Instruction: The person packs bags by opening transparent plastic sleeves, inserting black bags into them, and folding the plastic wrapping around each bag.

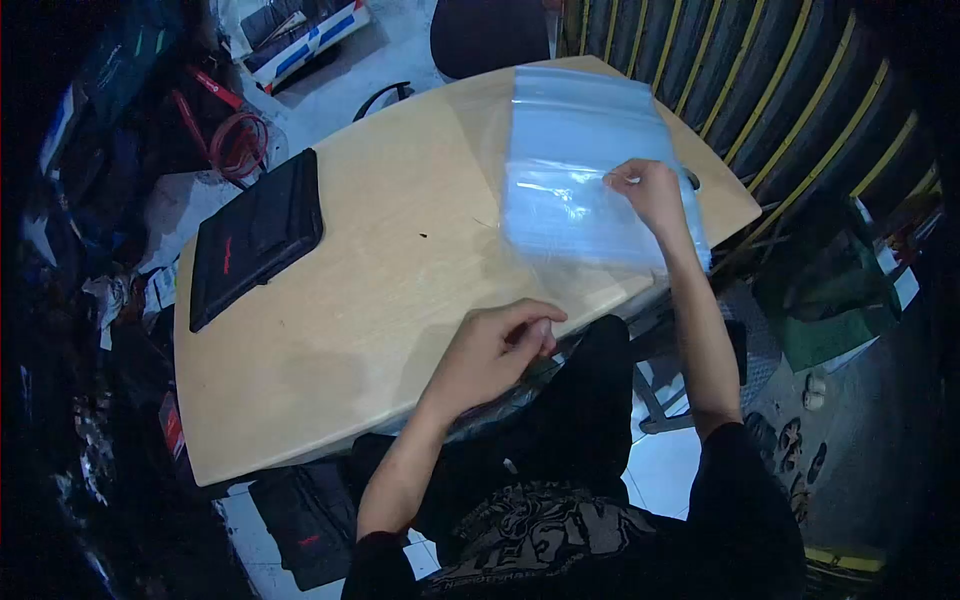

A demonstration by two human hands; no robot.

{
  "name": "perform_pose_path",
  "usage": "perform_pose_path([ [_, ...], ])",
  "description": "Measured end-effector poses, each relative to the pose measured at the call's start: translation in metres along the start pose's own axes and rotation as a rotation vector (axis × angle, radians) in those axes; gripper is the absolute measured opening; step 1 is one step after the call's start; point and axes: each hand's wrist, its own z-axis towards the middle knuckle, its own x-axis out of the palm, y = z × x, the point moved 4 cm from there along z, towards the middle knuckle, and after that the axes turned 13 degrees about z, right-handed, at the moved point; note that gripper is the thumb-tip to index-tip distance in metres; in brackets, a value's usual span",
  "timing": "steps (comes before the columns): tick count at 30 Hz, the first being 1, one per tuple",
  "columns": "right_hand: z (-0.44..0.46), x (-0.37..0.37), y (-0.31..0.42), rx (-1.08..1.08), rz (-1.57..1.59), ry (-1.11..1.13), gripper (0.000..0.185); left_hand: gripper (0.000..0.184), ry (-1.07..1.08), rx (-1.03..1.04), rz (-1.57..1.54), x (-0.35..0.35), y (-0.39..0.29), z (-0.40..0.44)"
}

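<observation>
A stack of clear plastic bags lies flat on the right part of the wooden table, with shiny glare across it. My right hand is over the stack, thumb and fingers pinched together at the plastic. Which layer they grip is not clear. Near the table's front edge, my left hand is curled, its thumb close to the bent fingers. Whatever might be inside that curl is hidden. On the table's left side rests a flat black case with red lettering.
The light wooden table has a curved far edge. A dark chair stands behind it, and ridged dark panels with yellow strips border the right. A green bag is at right. Another black case lies below the table.
</observation>
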Motion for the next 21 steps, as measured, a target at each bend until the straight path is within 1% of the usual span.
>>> perform_pose_path([
  [1, 0.008, -0.005, 0.005, 0.002, 0.035, -0.003, 0.022, 0.021, -0.059, -0.003, 0.104, -0.004, -0.006, 0.01],
  [2, 0.016, -0.013, 0.01, 0.02, 0.001, -0.034, 0.028, 0.019, -0.123, 0.061, 0.121, -0.005, -0.01, 0.019],
  [5, 0.066, -0.034, 0.015, -0.067, -0.091, -0.049, 0.034, 0.018, -0.164, 0.075, 0.089, -0.01, -0.01, 0.04],
  [7, 0.104, -0.053, 0.023, -0.179, -0.218, -0.086, 0.043, 0.018, -0.191, 0.051, 0.108, -0.017, -0.012, 0.05],
  [9, 0.132, -0.076, 0.038, -0.213, -0.177, -0.167, 0.048, 0.018, -0.254, 0.066, 0.16, -0.023, -0.012, 0.059],
  [11, 0.147, -0.099, 0.055, -0.049, -0.099, -0.109, 0.049, 0.018, -0.342, 0.163, 0.359, -0.023, -0.02, 0.074],
  [12, 0.157, -0.103, 0.045, -0.161, 0.017, -0.183, 0.05, 0.018, -0.402, 0.229, 0.461, -0.018, -0.024, 0.085],
  [14, 0.166, -0.118, 0.045, -0.212, -0.04, -0.191, 0.051, 0.018, -0.507, 0.377, 0.634, -0.007, -0.029, 0.101],
  [15, 0.172, -0.125, 0.05, -0.241, -0.068, -0.199, 0.051, 0.018, -0.534, 0.393, 0.595, -0.006, -0.03, 0.107],
  [17, 0.164, -0.135, 0.082, -0.263, -0.031, -0.146, 0.05, 0.019, -0.577, 0.43, 0.519, -0.009, -0.035, 0.117],
  [18, 0.16, -0.141, 0.101, -0.294, -0.036, -0.129, 0.049, 0.02, -0.586, 0.404, 0.451, -0.018, -0.036, 0.123],
  [19, 0.155, -0.147, 0.119, -0.324, -0.042, -0.109, 0.049, 0.027, -0.609, 0.333, 0.402, -0.029, -0.033, 0.129],
  [20, 0.152, -0.157, 0.139, -0.342, 0.02, -0.046, 0.047, 0.035, -0.633, 0.265, 0.352, -0.043, -0.031, 0.136],
  [21, 0.151, -0.168, 0.162, -0.428, 0.042, -0.025, 0.043, 0.043, -0.658, 0.194, 0.297, -0.057, -0.026, 0.143],
])
